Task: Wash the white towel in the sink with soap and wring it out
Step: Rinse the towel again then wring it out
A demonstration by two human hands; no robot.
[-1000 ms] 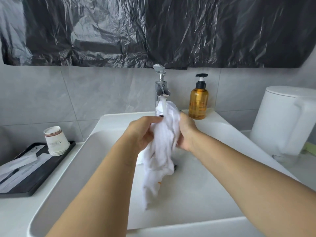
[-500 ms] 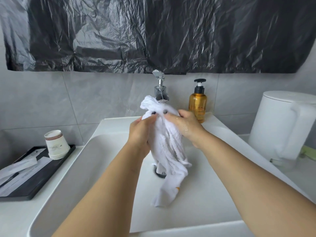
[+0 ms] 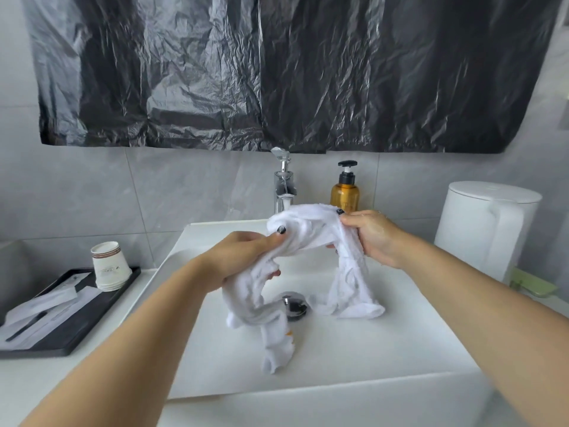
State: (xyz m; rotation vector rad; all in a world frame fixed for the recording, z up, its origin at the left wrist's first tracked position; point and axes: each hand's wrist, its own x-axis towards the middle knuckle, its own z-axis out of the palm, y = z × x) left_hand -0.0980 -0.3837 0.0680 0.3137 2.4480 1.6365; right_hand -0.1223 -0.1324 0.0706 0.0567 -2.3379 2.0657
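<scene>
Change since earlier frames: both hands have moved apart sideways; the white terry towel (image 3: 311, 238), bunched into one hanging rope half a second ago, is now stretched into an arch between them, and its upper edge has dropped clear of the tap spout.
Left hand (image 3: 243, 257): fingers and thumb curled round the left portion of the towel, clamped on it; dark-painted thumbnail visible on the cloth.
Right hand (image 3: 374, 237): fingers pinched together on the right portion of the towel; wet sheen and suds on the back of the hand.
Towel position: held above the white rectangular ceramic sink (image 3: 354, 349); two tails hang down, the left one reaching the basin floor near the front, the right one resting on the basin floor just right of the drain.
Drain: chrome pop-up drain plug (image 3: 295, 305), between the two tails, partly exposed.
Tap: chrome single-lever faucet (image 3: 283, 183) at the far rim, behind the towel; whether water is running cannot be told.
Soap: amber pump bottle with black dispenser head (image 3: 345, 192), just right of the faucet, upright.
Left counter: black rectangular tray (image 3: 77, 328) carrying a stack of white paper cups (image 3: 109, 268) and wrapped sachets.
Right counter: white plastic electric kettle (image 3: 483, 229), upright.
Far wall: grey tiles, crumpled black plastic sheeting (image 3: 277, 72) hung across the top.
</scene>
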